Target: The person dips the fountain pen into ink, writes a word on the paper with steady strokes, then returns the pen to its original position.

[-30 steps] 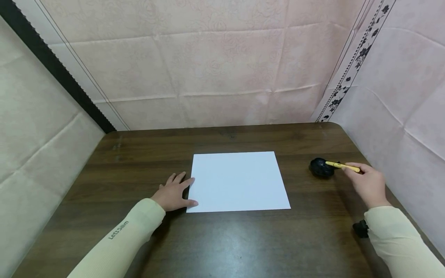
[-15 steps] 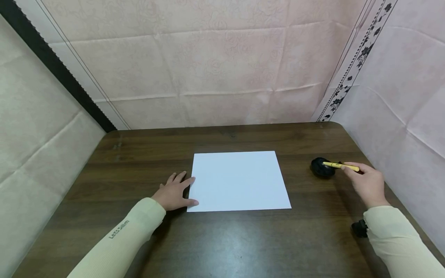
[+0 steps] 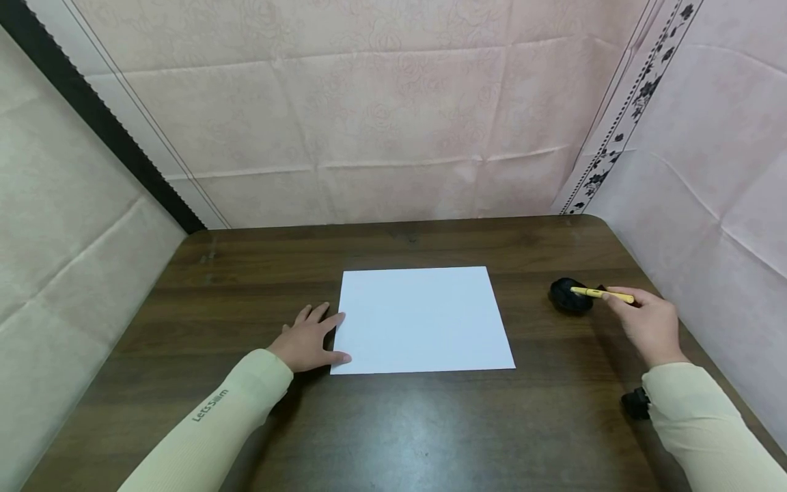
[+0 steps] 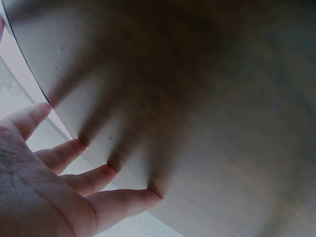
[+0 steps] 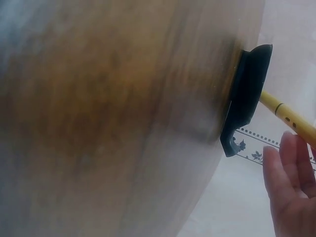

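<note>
A white sheet of paper (image 3: 424,321) lies flat on the table. My left hand (image 3: 305,343) is spread at its left side, thumb and index fingertips on the paper's edge. In the left wrist view the straight fingers of the left hand (image 4: 74,182) meet the tabletop. Over at the right, my right hand (image 3: 652,328) pinches a yellow writing brush (image 3: 602,294) with dark marks on its handle. Its far end reaches into a shallow black ink dish (image 3: 561,301); the tip is hidden there. The right wrist view shows the brush (image 5: 286,114) slanting into the dish (image 5: 247,91) from the side.
A brown wooden table (image 3: 430,424) carries everything. Pale patterned cloth (image 3: 381,123) hangs behind it and along both sides. A small black object (image 3: 636,404) sits under the right wrist. The right side cloth (image 3: 725,225) is close to the right hand.
The brush end has shifted slightly to the left over the ink dish, then stayed nearly still. The left hand and the paper keep their places.
</note>
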Tool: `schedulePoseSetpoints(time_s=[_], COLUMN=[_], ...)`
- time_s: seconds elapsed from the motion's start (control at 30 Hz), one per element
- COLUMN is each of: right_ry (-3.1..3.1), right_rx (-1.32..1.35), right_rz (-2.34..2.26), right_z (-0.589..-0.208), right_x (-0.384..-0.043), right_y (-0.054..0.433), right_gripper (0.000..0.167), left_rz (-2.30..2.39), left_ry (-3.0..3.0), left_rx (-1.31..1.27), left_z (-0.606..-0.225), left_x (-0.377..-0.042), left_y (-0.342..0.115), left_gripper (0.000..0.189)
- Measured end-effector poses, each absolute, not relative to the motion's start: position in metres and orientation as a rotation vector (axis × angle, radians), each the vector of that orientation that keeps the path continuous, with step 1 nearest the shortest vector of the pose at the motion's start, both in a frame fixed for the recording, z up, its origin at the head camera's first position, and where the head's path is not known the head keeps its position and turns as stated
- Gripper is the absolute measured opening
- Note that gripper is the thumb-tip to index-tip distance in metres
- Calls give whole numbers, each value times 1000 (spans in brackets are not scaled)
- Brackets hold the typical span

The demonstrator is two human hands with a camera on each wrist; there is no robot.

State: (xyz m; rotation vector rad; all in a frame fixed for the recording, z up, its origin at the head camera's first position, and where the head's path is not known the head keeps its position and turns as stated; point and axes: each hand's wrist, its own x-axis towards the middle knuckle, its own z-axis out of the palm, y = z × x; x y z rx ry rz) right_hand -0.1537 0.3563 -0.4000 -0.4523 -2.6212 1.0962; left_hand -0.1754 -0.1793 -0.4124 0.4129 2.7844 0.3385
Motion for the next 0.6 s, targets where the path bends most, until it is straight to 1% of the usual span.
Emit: schedulePoseSetpoints(time_s=[0.3, 0.6], right_ry=[-2664, -2678], right_rx=[-447, -403], right_rz=[1080, 1070], right_z=[-396, -395], right_x=[-151, -152], right_y=[358, 357], right_gripper=[50, 44], left_rz=[341, 351], left_ry=[2782, 2780], left_rx=[420, 419], left_z=[-412, -410], left_x=[-175, -174], left_y=[-179, -179], left_gripper=[87, 87])
